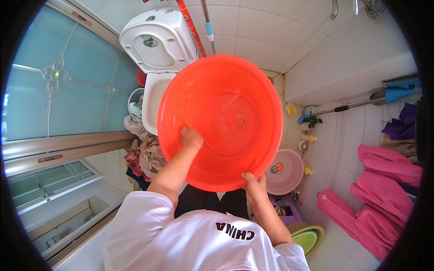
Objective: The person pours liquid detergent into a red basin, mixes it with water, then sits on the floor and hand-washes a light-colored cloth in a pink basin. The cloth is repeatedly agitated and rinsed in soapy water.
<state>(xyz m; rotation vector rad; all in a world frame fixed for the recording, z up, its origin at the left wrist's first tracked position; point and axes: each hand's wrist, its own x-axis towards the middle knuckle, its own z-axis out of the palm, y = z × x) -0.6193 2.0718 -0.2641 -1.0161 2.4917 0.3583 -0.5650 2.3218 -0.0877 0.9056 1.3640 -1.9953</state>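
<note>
A large red plastic basin (217,78) is held up in front of me, tilted so that its inside faces me. My right hand (256,186) grips the near rim, thumb over the edge and fingers underneath, hidden. Inside the basin, my left hand (192,137) rests against the left part of the wall with bent fingers and holds no separate object. The basin's bottom (237,118) looks wet and glossy; whether water stands in it I cannot tell.
Left of the basin stand a toilet (152,50) with raised lid, a waste bin (135,101) and piled laundry (152,155). To the right are a pink basin (284,172), several bottles (309,138), a long-handled mop (359,105) and hanging pink towels (379,189).
</note>
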